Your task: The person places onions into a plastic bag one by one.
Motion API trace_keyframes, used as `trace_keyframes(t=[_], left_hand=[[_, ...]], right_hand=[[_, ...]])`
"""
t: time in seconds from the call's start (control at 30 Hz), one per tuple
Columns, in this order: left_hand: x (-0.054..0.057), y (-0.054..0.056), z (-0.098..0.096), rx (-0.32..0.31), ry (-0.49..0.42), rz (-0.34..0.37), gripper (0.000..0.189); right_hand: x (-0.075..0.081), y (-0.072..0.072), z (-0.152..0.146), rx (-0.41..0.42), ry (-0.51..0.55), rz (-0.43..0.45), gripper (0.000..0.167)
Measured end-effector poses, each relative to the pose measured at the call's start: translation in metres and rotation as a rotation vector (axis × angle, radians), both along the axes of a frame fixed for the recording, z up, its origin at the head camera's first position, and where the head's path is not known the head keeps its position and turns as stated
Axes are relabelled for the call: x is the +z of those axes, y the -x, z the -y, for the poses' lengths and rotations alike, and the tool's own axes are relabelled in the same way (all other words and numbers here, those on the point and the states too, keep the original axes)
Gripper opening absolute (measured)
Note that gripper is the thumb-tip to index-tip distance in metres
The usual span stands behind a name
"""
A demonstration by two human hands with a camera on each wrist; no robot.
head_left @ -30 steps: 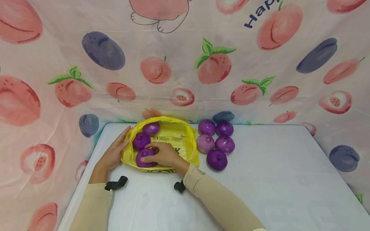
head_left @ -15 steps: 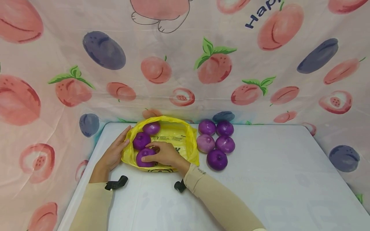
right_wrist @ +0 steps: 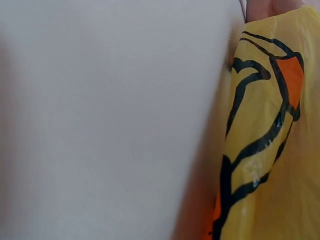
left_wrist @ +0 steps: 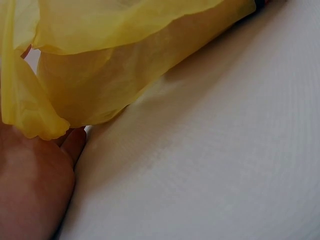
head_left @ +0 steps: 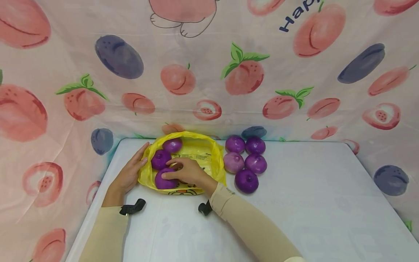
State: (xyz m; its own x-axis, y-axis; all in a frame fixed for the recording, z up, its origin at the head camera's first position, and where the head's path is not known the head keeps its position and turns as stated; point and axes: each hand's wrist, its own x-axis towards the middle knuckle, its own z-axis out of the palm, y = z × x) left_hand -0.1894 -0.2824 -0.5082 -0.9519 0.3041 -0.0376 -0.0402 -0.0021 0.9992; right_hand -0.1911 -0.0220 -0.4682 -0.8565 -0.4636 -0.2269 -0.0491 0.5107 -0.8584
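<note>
A yellow plastic bag [head_left: 217, 156] lies with its mouth spread on the white table. Inside, along its left side, sit a far purple onion [head_left: 172, 145], a middle purple onion [head_left: 160, 159] and a near purple onion [head_left: 162, 181]. My right hand [head_left: 191, 173] reaches over the near rim and holds the near onion, thumb across its top and curled fingers at its far side. My left hand [head_left: 128, 174] rests along the bag's outer left side, fingers extended. In the left wrist view, the yellow plastic [left_wrist: 105, 75] hangs over part of the left hand [left_wrist: 35, 185].
Several more purple onions [head_left: 247, 181] stand in a cluster just right of the bag on the white table [head_left: 311, 203]. A fruit-print cloth [head_left: 209, 72] rises behind the table. Black wrist-camera mounts [head_left: 132, 207] sit at both wrists.
My right hand has shifted slightly away from me, and the tip of the near onion no longer shows. My left hand and the other onions hold their places.
</note>
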Motion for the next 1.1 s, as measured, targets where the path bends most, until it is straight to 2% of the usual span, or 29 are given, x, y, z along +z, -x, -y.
trace_keyframes(t=[0.17, 0.47, 0.6, 0.77, 1.1], left_hand=[[0.0, 0.0, 0.0, -0.003, -0.011, 0.003, 0.06], [-0.001, 0.0, 0.0, 0.02, 0.025, 0.011, 0.06], [0.0, 0.0, 0.0, 0.014, 0.02, 0.008, 0.062], [0.001, 0.0, 0.0, 0.015, 0.022, 0.004, 0.065], [0.002, -0.001, -0.001, 0.015, 0.011, 0.012, 0.063]], right_hand=[[0.005, 0.0, -0.004, 0.0, 0.021, -0.006, 0.057], [0.021, 0.001, -0.02, 0.013, 0.085, -0.053, 0.062], [0.027, 0.002, -0.031, 0.026, 0.083, -0.078, 0.059], [0.036, 0.004, -0.045, 0.017, 0.086, -0.1, 0.053], [0.048, 0.004, -0.069, -0.035, 0.075, -0.13, 0.054]])
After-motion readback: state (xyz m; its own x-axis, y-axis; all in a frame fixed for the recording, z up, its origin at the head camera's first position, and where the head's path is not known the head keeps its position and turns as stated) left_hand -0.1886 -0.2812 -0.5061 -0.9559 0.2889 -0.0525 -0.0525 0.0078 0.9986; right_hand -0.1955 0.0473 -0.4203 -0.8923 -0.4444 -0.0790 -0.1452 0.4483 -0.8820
